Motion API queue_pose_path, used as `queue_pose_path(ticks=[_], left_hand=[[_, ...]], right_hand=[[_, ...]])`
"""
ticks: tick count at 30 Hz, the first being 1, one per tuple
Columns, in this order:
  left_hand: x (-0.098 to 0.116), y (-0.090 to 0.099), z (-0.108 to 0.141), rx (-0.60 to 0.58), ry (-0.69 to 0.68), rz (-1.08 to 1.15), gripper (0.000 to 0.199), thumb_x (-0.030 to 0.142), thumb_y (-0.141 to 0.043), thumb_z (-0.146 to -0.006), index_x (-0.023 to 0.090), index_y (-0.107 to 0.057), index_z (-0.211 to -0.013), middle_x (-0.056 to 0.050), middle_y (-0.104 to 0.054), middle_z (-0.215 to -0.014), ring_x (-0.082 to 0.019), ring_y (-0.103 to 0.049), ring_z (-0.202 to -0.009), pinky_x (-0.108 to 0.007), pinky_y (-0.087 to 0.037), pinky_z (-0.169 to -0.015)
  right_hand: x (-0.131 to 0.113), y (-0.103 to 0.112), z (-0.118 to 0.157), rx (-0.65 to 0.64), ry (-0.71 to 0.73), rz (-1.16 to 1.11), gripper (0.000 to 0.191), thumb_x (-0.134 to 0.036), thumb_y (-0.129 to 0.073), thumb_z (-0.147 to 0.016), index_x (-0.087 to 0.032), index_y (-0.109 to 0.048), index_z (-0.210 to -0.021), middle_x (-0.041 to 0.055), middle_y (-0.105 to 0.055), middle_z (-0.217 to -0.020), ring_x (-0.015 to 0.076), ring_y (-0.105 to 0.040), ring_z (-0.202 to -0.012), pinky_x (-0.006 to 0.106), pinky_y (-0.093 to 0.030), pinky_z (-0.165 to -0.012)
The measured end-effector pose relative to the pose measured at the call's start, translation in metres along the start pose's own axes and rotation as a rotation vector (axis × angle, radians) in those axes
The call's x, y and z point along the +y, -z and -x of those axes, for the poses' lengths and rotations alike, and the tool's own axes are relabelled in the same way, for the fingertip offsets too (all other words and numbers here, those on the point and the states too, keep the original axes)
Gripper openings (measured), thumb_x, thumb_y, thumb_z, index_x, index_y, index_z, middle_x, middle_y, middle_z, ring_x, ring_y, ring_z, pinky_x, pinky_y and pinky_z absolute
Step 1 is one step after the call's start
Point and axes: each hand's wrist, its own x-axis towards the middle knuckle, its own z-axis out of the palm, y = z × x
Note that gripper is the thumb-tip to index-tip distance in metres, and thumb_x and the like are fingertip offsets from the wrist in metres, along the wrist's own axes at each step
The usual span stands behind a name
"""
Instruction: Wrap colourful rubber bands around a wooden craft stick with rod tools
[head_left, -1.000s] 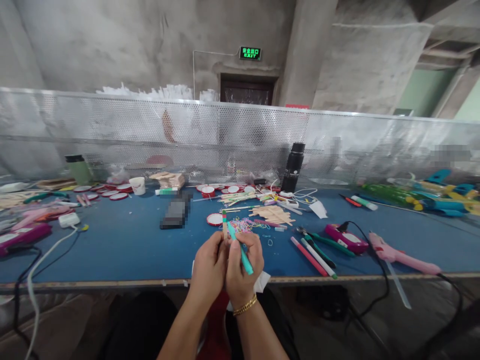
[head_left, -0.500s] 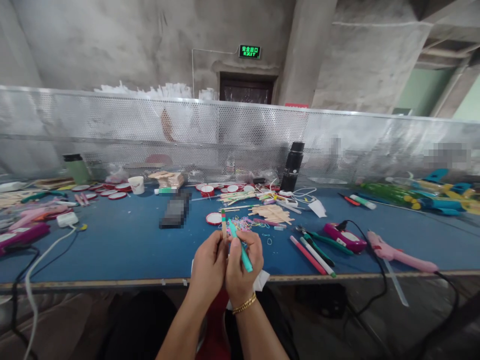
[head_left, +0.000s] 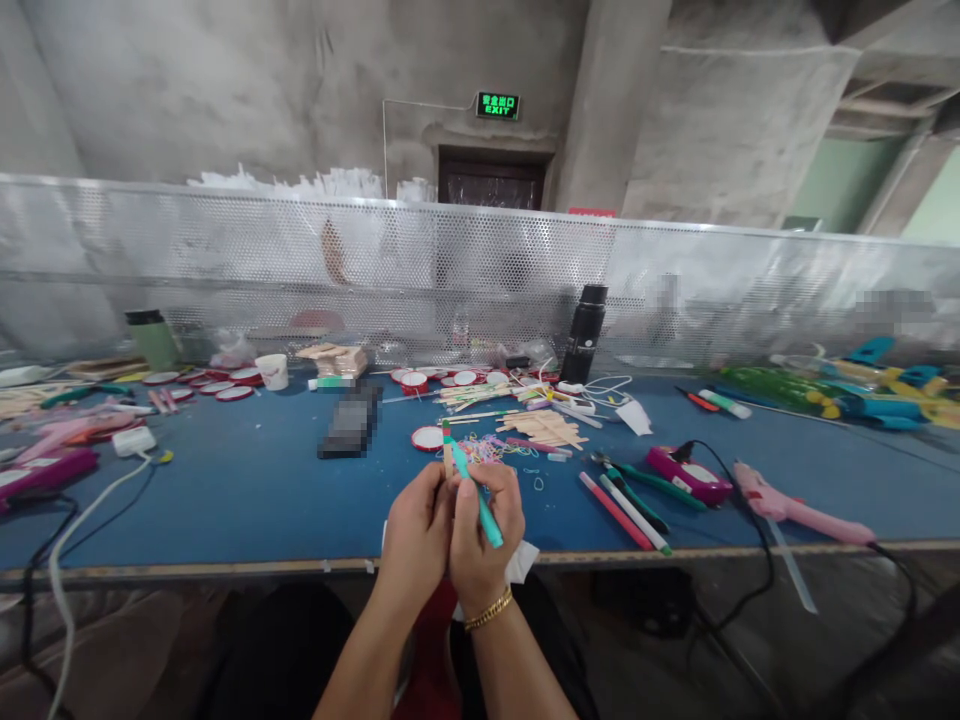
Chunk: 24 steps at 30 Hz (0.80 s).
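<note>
Near the table's front edge, my left hand (head_left: 415, 520) pinches a wooden stick (head_left: 448, 458) upright, its top banded in green and red. My right hand (head_left: 487, 520) is closed around a teal marker (head_left: 487, 515). The marker's tip touches or nearly touches the stick just below the colored bands. Both hands rest side by side, touching. Behind them lie small colorful rubber bands (head_left: 487, 449) and a round red-rimmed white piece (head_left: 428, 438).
Wooden sticks (head_left: 547, 430) lie beyond the bands. To the right are a pink marker (head_left: 615, 510), pliers (head_left: 652, 480) and a pink glue gun (head_left: 802, 510). A black phone (head_left: 350, 420) lies left; a black bottle (head_left: 585, 335) stands behind.
The teal marker's tip has moved left and up onto or against the stick, near the bands. My left hand has barely moved.
</note>
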Motion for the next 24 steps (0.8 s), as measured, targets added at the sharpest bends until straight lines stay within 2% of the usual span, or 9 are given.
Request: queue_pose_path(ticks=[24], left_hand=[[0.0012,0.0006,-0.0001,-0.009,0.010,-0.020,0.029,0.039,-0.049,-0.101,0.021,-0.061,-0.083,0.000,-0.068,-0.079,-0.017,-0.057,-0.070,-0.026,-0.042,-0.066]], right_hand=[[-0.0005,0.0005,-0.0001,0.002,-0.012,-0.026,0.009,-0.017,-0.056,-0.101,-0.024,-0.062,-0.102,-0.0007,-0.067,-0.091,0.0147,-0.064,-0.084,0.030,-0.055,-0.080]])
